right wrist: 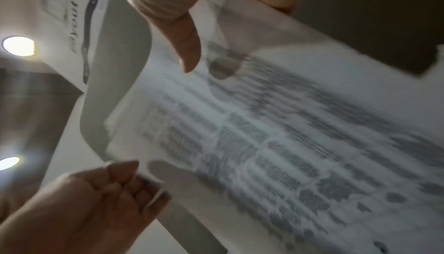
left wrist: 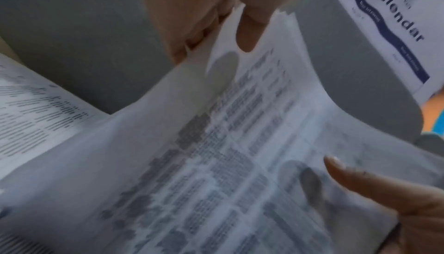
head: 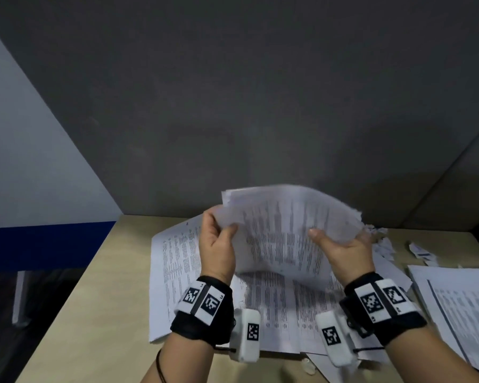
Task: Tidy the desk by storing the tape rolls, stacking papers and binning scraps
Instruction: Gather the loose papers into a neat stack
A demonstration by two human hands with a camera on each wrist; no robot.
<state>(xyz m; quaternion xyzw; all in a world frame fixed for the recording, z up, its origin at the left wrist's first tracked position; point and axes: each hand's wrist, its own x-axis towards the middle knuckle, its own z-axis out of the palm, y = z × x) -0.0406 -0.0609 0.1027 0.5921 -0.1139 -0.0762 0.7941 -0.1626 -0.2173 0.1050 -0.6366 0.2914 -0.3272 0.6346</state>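
A sheaf of printed papers [head: 285, 230] is lifted above the desk, curved between both hands. My left hand [head: 219, 239] pinches its left edge, thumb on top and fingers behind. My right hand [head: 340, 244] holds the right edge from below, thumb laid on the print. The left wrist view shows the thumb [left wrist: 250, 30] pressed on the papers [left wrist: 216, 153]. In the right wrist view the right thumb [right wrist: 190, 49] lies on the same blurred papers [right wrist: 288, 134]. More printed sheets [head: 183, 261] lie spread on the desk beneath. Torn paper scraps [head: 382, 244] sit at the right rear. No tape rolls show.
The wooden desk [head: 94, 313] ends at its left edge, with dark floor beyond. A grey partition [head: 233, 106] stands behind. Another stack of printed sheets [head: 465, 308] lies at the right, and a small scrap [head: 422, 252] lies near the far right.
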